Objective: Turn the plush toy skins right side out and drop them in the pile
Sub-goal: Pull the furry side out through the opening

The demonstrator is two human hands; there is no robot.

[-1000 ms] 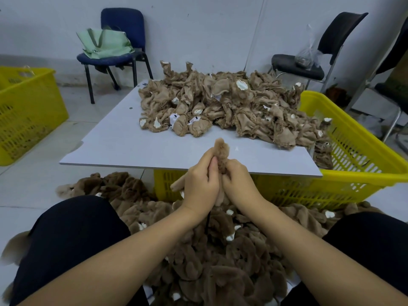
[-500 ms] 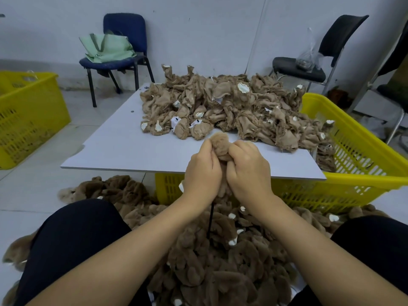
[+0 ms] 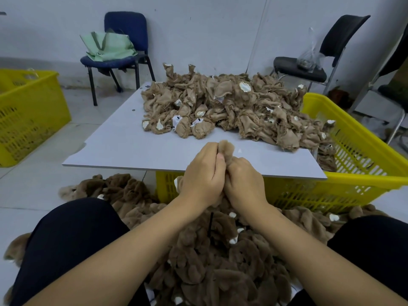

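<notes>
Unturned skins cover the board's far right; the furry pile lies below its near edge. Above that edge, I see my left hand and right hand gripping one skin. I'd work the fur out evenly, seams intact.

Plain white wall behind, pale tiled floor, flat even light. Blue chair at back left with a green bag on its seat. Black chair at back right, clear plastic bag on it. Yellow crate on the floor far left; another yellow crate under and beside the grey table.
</notes>
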